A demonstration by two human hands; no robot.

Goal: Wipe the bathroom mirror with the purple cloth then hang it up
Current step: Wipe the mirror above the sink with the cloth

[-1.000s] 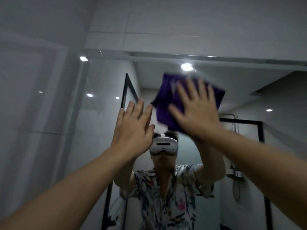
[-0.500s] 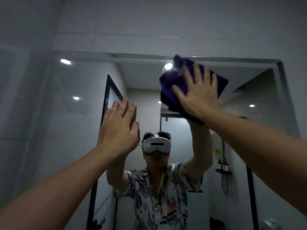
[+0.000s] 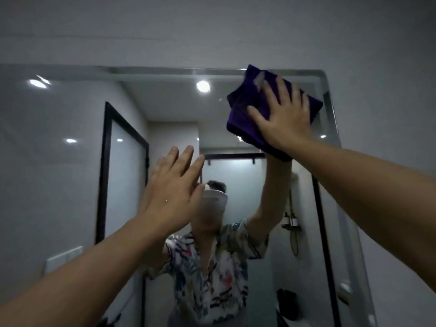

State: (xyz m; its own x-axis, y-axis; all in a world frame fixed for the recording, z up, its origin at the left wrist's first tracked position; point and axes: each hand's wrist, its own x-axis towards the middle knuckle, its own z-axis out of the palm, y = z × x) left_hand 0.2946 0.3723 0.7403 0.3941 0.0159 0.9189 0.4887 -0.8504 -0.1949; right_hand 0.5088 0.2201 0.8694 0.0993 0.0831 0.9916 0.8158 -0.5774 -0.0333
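Observation:
The bathroom mirror fills most of the view, with a rounded top right corner. A folded purple cloth lies flat against the glass near that corner. My right hand presses on the cloth with fingers spread. My left hand is raised lower down, near the mirror's middle, palm toward the glass, fingers straight and close together, holding nothing. Whether it touches the glass I cannot tell.
Pale tiled wall runs above the mirror and to its right. The glass reflects a person in a patterned shirt, a black-framed door, a shower fitting and ceiling lights.
My right hand has slid the cloth rightward along the top of the mirror toward its top right corner. The view has shifted right with it, while my left hand stays raised.

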